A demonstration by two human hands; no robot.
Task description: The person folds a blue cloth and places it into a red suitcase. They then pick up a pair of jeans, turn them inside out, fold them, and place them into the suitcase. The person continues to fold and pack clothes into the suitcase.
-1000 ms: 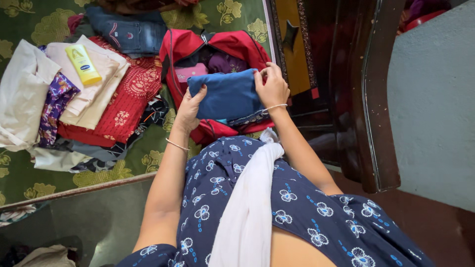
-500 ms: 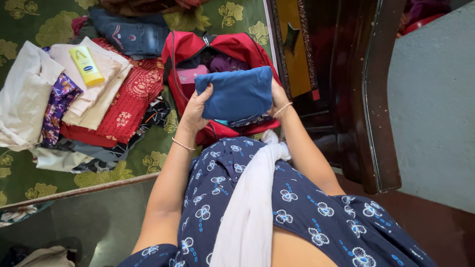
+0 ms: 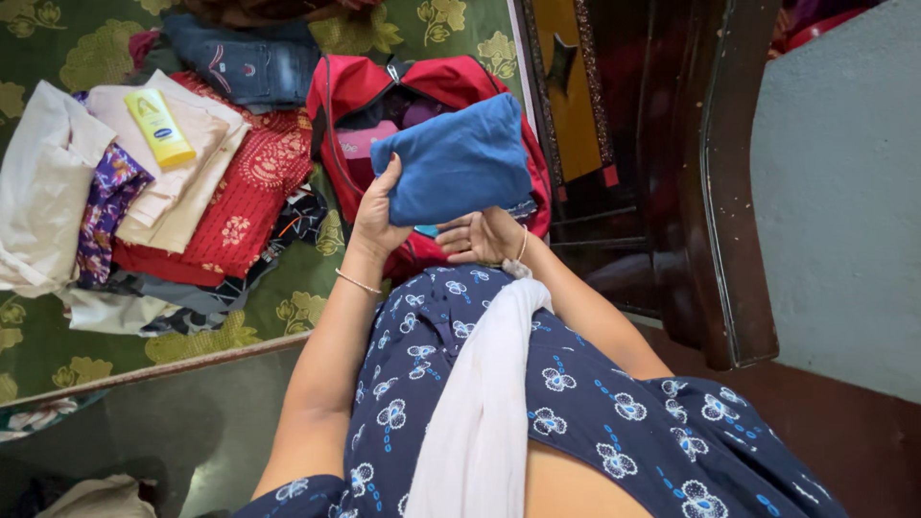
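A folded blue cloth [image 3: 459,159] is held up over an open red bag [image 3: 350,88] on the green floral bedspread. My left hand [image 3: 377,213] grips the cloth's left edge, thumb on top. Beneath the cloth's lower edge my right hand [image 3: 483,237] supports it, palm up. The bag holds pink and purple clothes, partly hidden by the cloth.
Left of the bag lie folded clothes: a red patterned piece [image 3: 240,182], cream ones [image 3: 182,163], jeans [image 3: 254,62] and a white one [image 3: 38,192]. A yellow tube [image 3: 159,128] rests on the cream pile. A dark wooden bed frame [image 3: 710,182] stands at the right.
The blue cloth has been lifted higher above the bag and tilted. My right hand moved from its top right corner to underneath it.
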